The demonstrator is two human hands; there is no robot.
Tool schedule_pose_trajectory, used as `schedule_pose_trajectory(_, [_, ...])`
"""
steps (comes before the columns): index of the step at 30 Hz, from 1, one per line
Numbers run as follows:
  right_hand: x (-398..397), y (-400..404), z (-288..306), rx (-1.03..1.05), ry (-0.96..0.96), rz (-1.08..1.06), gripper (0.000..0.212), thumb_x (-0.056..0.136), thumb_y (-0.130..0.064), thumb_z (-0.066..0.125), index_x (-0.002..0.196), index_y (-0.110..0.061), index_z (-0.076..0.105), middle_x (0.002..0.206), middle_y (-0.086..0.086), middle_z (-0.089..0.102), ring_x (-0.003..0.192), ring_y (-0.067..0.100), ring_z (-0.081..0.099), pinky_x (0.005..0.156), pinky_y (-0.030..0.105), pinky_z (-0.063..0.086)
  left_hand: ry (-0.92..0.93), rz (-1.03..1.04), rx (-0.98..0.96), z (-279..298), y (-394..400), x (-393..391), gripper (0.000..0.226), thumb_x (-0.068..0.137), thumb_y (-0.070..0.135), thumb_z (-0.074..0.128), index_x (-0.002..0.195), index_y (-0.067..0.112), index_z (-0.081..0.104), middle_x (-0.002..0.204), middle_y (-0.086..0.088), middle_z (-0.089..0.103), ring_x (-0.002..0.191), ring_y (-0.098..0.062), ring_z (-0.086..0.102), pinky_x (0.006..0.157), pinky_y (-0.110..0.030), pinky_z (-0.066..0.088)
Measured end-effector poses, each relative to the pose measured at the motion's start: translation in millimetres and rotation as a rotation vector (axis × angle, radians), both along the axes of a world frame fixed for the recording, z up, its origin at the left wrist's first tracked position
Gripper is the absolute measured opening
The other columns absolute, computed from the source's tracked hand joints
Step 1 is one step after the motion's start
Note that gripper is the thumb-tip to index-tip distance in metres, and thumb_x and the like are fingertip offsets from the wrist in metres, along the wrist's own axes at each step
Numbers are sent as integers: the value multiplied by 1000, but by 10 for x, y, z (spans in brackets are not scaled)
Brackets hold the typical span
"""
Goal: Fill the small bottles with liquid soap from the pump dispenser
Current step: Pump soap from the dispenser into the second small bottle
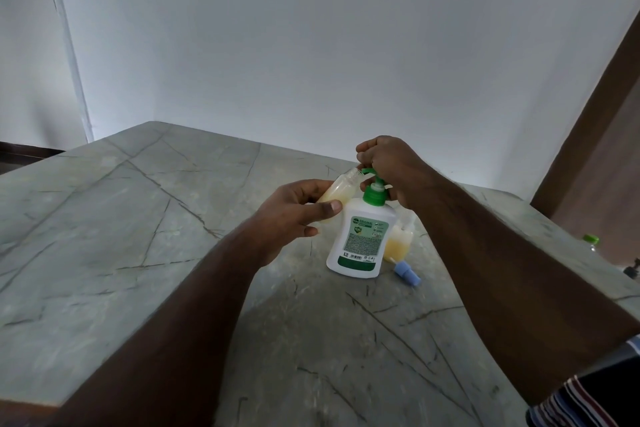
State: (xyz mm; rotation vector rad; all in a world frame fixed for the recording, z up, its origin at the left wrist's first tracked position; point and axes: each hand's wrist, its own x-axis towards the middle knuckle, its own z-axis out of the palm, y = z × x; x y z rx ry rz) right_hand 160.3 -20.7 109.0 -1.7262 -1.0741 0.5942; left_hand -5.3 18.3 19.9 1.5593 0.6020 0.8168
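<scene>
A white soap dispenser (360, 239) with a green pump head (374, 189) stands on the grey stone table (138, 236). My right hand (391, 166) rests closed on top of the pump. My left hand (294, 215) holds a small clear bottle (341, 187), tilted, its open mouth right at the pump's spout. Pale yellow soap fills its lower part. A second small bottle (400, 243) with yellow soap in it stands just behind the dispenser on the right, partly hidden.
A light blue spray cap (407, 272) lies on the table to the right of the dispenser. A green-capped object (590, 240) shows past the table's right edge. A white wall stands behind the table.
</scene>
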Motion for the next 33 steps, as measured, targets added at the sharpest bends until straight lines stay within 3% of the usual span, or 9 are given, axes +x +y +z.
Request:
schedule_pose_trajectory(3, [-6, -6, 12, -4, 3, 4, 17, 95, -7, 55, 109, -15, 62, 97, 7, 63, 70, 15, 58, 72, 35, 55, 0, 0, -1, 1, 9, 0, 27, 92, 20, 71, 119, 28, 70, 117, 1, 73, 111, -21, 64, 81, -36, 48])
schedule_pose_trajectory(6, [-13, 12, -10, -12, -11, 1, 16, 95, -7, 55, 105, -17, 62, 103, 9, 63, 76, 18, 59, 82, 41, 56, -4, -2, 0, -11, 20, -7, 28, 92, 20, 71, 120, 27, 71, 117, 0, 74, 111, -21, 64, 82, -37, 48])
schedule_pose_trajectory(10, [8, 54, -65, -6, -29, -6, 18, 93, -3, 55, 105, -14, 63, 94, 4, 61, 83, 18, 60, 93, 49, 55, -5, -6, 7, -19, 20, -5, 30, 93, 21, 71, 122, 25, 70, 117, 0, 73, 112, -21, 64, 82, -37, 48])
schedule_pose_trajectory(13, [11, 52, -56, -9, -37, -13, 19, 94, -6, 55, 108, -15, 63, 97, 5, 62, 84, 18, 61, 91, 47, 56, 1, -2, 9, -15, 18, -7, 31, 92, 21, 71, 123, 25, 70, 117, 1, 73, 114, -22, 64, 83, -37, 48])
schedule_pose_trajectory(18, [1, 22, 9, -19, -40, -1, 19, 95, -7, 54, 110, -16, 61, 97, 7, 64, 69, 15, 57, 74, 36, 54, 2, 0, 7, -1, 13, -11, 29, 92, 20, 71, 120, 27, 71, 116, 1, 74, 109, -20, 64, 80, -36, 48])
schedule_pose_trajectory(22, [-8, 37, -10, -17, -58, 4, 18, 95, -6, 53, 106, -17, 61, 102, 8, 62, 77, 19, 60, 76, 38, 57, 2, -8, 8, -4, 15, -10, 31, 93, 21, 71, 124, 26, 70, 117, 1, 73, 112, -20, 64, 81, -36, 48])
schedule_pose_trajectory(26, [11, 75, -53, -11, -106, 3, 18, 95, -2, 52, 104, -15, 62, 93, 3, 59, 94, 24, 62, 93, 47, 55, -4, -9, 6, -8, 12, -4, 31, 93, 21, 70, 123, 25, 70, 118, 0, 73, 114, -22, 64, 83, -37, 48])
schedule_pose_trajectory(30, [16, 65, -43, -15, -104, 3, 17, 95, -5, 52, 106, -15, 61, 101, 7, 61, 90, 21, 60, 93, 44, 55, 0, -6, 8, -4, 10, -8, 30, 93, 20, 70, 122, 25, 70, 117, 1, 73, 112, -21, 64, 82, -36, 48])
schedule_pose_trajectory(33, [5, 45, -7, -22, -80, 1, 15, 96, -9, 53, 105, -18, 60, 106, 9, 63, 80, 19, 59, 84, 40, 55, -1, -7, 5, -6, 13, -9, 29, 92, 20, 71, 120, 26, 70, 117, 0, 73, 112, -21, 63, 80, -35, 48])
